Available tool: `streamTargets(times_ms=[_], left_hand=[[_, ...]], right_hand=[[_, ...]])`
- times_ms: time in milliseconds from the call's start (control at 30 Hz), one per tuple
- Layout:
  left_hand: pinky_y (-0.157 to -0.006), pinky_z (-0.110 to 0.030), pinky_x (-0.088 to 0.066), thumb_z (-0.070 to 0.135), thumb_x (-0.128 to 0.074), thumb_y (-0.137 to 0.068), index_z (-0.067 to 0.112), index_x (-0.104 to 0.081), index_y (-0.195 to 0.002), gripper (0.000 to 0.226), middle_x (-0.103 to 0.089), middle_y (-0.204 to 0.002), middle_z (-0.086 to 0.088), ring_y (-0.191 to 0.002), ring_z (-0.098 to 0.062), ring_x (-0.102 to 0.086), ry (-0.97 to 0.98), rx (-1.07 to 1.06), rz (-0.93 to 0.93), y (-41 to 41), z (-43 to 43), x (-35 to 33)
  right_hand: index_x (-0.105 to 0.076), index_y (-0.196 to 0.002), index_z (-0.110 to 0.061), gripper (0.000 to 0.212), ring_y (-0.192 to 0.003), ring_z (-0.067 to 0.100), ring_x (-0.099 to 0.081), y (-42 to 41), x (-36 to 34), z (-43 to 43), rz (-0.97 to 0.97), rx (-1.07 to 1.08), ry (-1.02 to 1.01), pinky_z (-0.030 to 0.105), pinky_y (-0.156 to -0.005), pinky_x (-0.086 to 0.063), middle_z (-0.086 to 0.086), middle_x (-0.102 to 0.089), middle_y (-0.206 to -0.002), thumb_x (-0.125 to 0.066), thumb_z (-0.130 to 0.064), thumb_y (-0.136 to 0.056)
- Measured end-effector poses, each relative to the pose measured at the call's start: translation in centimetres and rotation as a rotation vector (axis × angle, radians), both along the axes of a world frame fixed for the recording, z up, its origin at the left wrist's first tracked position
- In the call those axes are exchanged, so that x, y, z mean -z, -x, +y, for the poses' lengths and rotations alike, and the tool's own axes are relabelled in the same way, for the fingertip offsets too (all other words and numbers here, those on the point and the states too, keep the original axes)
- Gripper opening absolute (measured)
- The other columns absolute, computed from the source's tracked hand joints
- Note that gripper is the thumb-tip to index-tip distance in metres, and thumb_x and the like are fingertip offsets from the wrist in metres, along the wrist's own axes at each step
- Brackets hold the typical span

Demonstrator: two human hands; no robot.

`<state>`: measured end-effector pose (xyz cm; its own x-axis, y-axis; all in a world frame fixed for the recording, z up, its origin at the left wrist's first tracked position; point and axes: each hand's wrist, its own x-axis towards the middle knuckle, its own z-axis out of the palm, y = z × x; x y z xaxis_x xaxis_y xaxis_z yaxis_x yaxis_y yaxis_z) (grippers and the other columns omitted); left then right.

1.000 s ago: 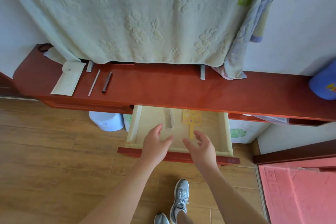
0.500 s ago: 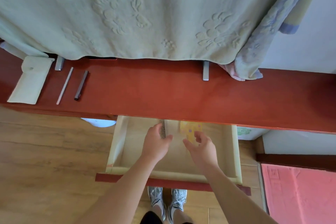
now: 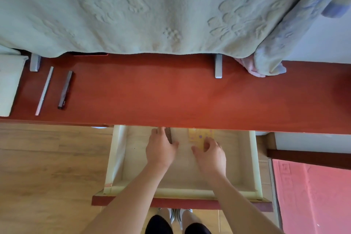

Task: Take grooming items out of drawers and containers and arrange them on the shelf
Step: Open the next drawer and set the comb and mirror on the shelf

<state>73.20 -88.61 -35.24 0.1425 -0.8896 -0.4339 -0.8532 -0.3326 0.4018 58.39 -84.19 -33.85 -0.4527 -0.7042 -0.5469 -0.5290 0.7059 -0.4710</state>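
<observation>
Reaching in from the near rim of the open pale wooden drawer, the left hand now pinches the dark toothed comb and the right hand curls onto the yellow spotted paddle at its far end — both look ready for the red-brown wooden shelf.

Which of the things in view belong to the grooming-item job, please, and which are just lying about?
Job: dark comb and yellow spotted paddle in the open drawer, left hand at the comb, right hand at the paddle; red shelf with pale pouch, white stick, dark tube.
Lying about: green towel, pink mat, metal bracket.
</observation>
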Motion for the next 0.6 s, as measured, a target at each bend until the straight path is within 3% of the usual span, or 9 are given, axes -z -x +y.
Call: streamTargets(times_ms=[400,600], left_hand=[[-0.082,-0.038,-0.046,0.035,-0.074,-0.079,0.013,-0.045,-0.122,0.056,-0.057,-0.113,-0.007,-0.112,-0.029,-0.055,-0.037,-0.056,-0.018,0.3,-0.4,0.3],[-0.076,-0.038,-0.045,0.023,-0.068,-0.08,0.013,-0.05,-0.117,0.042,-0.054,-0.11,-0.007,-0.102,-0.032,-0.059,-0.037,-0.05,-0.02,0.6,-0.6,0.0]], right_hand=[[-0.055,-0.104,-0.018,0.023,-0.081,0.019,-0.053,-0.7,1.1,0.1,0.045,0.04,0.035,0.028,-0.071,-0.038,-0.002,-0.057,-0.097,-0.065,-0.023,-0.085],[-0.056,-0.106,-0.015,0.025,-0.084,0.02,-0.057,-1.1,1.0,-0.1,0.052,0.09,0.01,0.029,-0.072,-0.044,0.0,-0.061,-0.096,-0.063,-0.022,-0.083]])
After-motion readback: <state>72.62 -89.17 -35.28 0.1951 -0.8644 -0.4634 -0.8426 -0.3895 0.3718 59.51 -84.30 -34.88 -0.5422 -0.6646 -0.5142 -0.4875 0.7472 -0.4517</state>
